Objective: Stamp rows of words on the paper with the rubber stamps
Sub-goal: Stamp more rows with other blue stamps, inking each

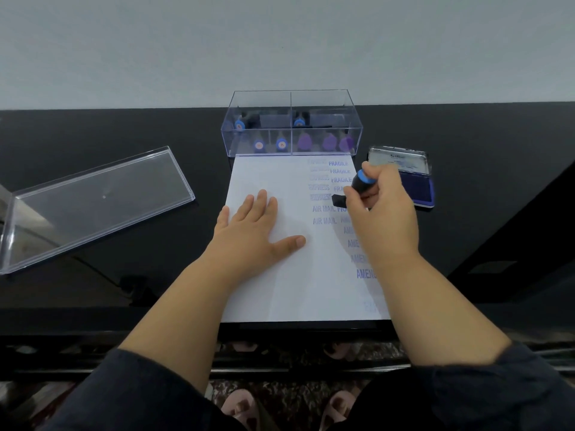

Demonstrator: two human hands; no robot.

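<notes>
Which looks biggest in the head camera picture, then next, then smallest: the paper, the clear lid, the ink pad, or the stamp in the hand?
1. paper
2. clear lid, though it looks close to the paper in size, so that order is unsure
3. ink pad
4. stamp, partly hidden by the right hand

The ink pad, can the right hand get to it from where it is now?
Probably yes. The ink pad lies open just right of the right hand, which holds a stamp over the paper; nothing stands between them.

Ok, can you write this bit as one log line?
left hand: flat on paper | right hand: grips stamp over paper | ink pad: open
</notes>
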